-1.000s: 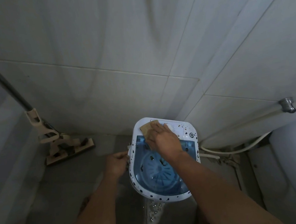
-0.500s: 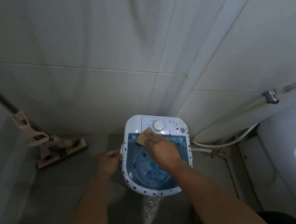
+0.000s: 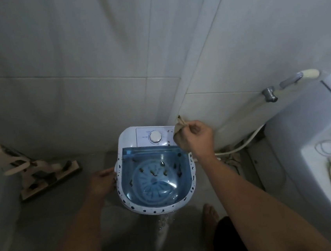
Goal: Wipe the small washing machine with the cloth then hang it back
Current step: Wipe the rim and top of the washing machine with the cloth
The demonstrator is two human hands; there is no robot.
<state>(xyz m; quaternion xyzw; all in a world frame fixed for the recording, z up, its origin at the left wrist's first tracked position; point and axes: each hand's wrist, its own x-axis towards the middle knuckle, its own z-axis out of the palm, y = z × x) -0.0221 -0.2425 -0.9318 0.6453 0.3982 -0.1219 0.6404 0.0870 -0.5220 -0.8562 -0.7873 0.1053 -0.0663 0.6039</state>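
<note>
Beside unreadable dial (image 3: 155, 136), right hand (image 3: 195, 137) gripping cloth (image 3: 179, 125)

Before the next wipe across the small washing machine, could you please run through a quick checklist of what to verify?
1. Cloth gripped in right hand: ok.
2. Left hand steadying the washing machine at its left side: ok.
3. Blue lid free of dark spots: not ok, several remain.
4. White rim free of spots: not ok, speckled all round.
5. Dial uncovered and visible: ok.
6. Place to hang the cloth afterwards: cannot tell.
</note>
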